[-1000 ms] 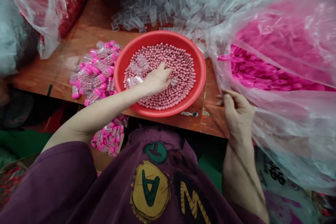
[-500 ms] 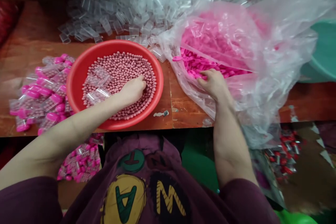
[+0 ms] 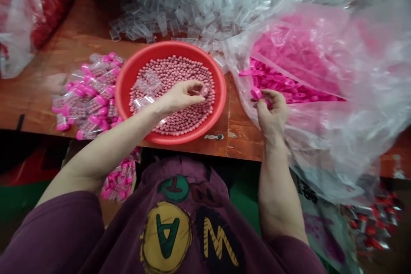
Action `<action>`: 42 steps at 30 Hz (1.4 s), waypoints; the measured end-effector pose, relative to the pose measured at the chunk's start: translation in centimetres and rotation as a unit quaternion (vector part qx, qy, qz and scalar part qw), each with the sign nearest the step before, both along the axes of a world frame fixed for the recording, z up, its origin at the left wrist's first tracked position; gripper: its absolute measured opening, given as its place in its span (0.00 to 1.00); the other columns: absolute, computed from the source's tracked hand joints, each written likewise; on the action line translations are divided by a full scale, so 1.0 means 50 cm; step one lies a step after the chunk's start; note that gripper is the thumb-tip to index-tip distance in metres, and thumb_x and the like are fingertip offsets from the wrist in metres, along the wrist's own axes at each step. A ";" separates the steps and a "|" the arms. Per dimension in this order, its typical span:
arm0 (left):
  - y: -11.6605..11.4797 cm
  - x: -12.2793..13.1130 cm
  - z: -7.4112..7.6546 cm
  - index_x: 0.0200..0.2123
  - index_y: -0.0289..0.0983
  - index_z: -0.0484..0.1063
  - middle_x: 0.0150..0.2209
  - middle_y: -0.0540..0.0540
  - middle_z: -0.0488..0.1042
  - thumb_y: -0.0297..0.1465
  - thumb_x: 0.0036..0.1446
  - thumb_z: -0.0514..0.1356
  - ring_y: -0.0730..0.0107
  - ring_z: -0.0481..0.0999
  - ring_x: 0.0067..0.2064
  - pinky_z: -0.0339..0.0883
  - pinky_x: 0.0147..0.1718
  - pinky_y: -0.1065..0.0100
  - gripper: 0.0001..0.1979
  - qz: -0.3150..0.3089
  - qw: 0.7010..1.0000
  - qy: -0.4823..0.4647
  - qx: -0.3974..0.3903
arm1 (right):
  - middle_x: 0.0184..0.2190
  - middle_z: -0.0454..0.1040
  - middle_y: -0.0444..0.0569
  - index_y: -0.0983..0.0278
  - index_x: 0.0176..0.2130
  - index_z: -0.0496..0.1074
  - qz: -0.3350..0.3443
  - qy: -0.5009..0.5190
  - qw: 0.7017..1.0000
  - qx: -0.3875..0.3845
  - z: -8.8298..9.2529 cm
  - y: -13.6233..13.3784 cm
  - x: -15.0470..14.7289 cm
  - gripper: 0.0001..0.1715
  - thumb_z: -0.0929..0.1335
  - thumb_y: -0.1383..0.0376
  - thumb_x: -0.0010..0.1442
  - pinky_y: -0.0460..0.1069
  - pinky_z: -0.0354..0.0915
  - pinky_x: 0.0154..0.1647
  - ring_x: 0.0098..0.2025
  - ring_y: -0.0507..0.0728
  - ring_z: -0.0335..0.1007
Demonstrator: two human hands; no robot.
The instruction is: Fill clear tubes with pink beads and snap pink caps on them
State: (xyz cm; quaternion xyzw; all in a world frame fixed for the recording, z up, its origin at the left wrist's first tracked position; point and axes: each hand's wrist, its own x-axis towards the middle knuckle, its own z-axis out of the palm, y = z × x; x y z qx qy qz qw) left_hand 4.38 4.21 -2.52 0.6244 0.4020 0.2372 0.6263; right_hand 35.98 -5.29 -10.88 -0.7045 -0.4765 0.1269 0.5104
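Note:
Over the right side of the red basin (image 3: 121, 94), my left hand (image 3: 184, 96) pinches a small clear container (image 3: 204, 90) between thumb and fingers; pinkish beads seem to show in it. Pink beads (image 3: 180, 68) spread across the basin floor, and several clear containers (image 3: 149, 83) lie on them at the left. At the near edge of the plastic bag, my right hand (image 3: 272, 109) is closed on a bright pink cap (image 3: 256, 93), held up by the fingertips. Loose pink caps (image 3: 292, 90) fill the bag's opening.
Filled containers with pink caps (image 3: 90, 94) are heaped left of the basin. Empty clear containers (image 3: 192, 17) pile up behind it. The translucent bag (image 3: 321, 124) spreads over the right of the wooden table (image 3: 212, 147). A bag of red pieces (image 3: 48, 13) stands far left.
My left hand has lifted from the beads with the clear container. My right hand has drawn back from the caps, holding one. The whole view has shifted, so things sit further right.

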 end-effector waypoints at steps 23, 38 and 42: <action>-0.114 -0.078 0.035 0.36 0.32 0.79 0.34 0.40 0.83 0.30 0.79 0.57 0.73 0.75 0.32 0.65 0.32 0.68 0.17 0.200 0.873 -0.216 -0.389 | 0.52 0.90 0.51 0.52 0.52 0.88 0.342 -0.192 0.920 -0.026 0.174 0.052 -0.280 0.13 0.72 0.54 0.77 0.68 0.75 0.64 0.55 0.68 0.84; -0.140 -0.083 -0.014 0.47 0.37 0.84 0.43 0.47 0.83 0.32 0.75 0.67 0.73 0.78 0.41 0.70 0.44 0.70 0.06 0.186 0.915 -0.262 -0.244 | 0.47 0.90 0.48 0.54 0.49 0.89 0.271 0.004 0.962 0.004 0.170 0.026 -0.349 0.09 0.75 0.57 0.74 0.59 0.81 0.58 0.52 0.61 0.88; -0.145 -0.080 -0.035 0.49 0.38 0.87 0.43 0.47 0.83 0.36 0.74 0.70 0.72 0.78 0.42 0.71 0.42 0.71 0.08 0.183 0.922 -0.273 -0.203 | 0.46 0.89 0.48 0.55 0.48 0.89 0.279 0.040 0.959 0.021 0.151 0.026 -0.345 0.10 0.76 0.55 0.74 0.59 0.81 0.59 0.51 0.60 0.87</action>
